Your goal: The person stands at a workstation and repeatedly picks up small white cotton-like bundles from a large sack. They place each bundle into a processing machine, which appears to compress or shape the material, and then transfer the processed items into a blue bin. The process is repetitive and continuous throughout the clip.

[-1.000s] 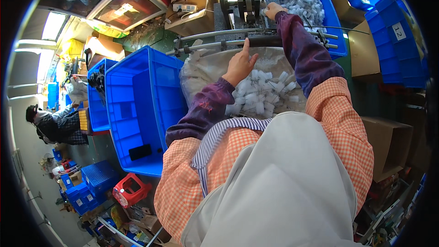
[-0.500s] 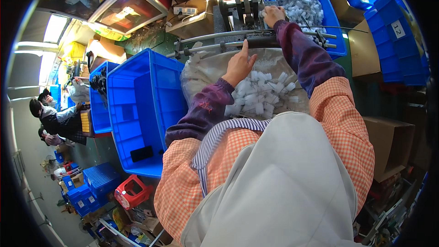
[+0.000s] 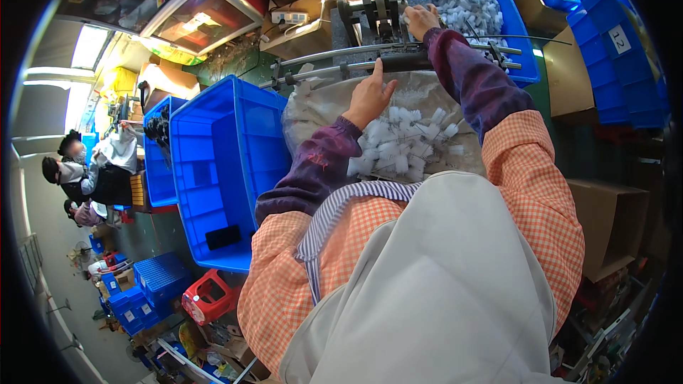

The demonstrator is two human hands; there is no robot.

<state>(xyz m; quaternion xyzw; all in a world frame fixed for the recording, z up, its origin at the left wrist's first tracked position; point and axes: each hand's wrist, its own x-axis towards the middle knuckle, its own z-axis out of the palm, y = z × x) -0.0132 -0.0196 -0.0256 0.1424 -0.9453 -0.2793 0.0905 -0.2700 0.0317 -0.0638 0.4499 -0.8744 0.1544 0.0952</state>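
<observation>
At the machine (image 3: 383, 18) are both hands (image 3: 368, 99); white brushes (image 3: 402, 144) nearby.

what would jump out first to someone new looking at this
Probably the big blue bin on the person's left, with a dark flat object lying in it. Next, the heap of white bristly pieces in front of the body, below the left hand, whose index finger extends to the metal rails. Farther ahead, the right hand is at the dark machine.
</observation>
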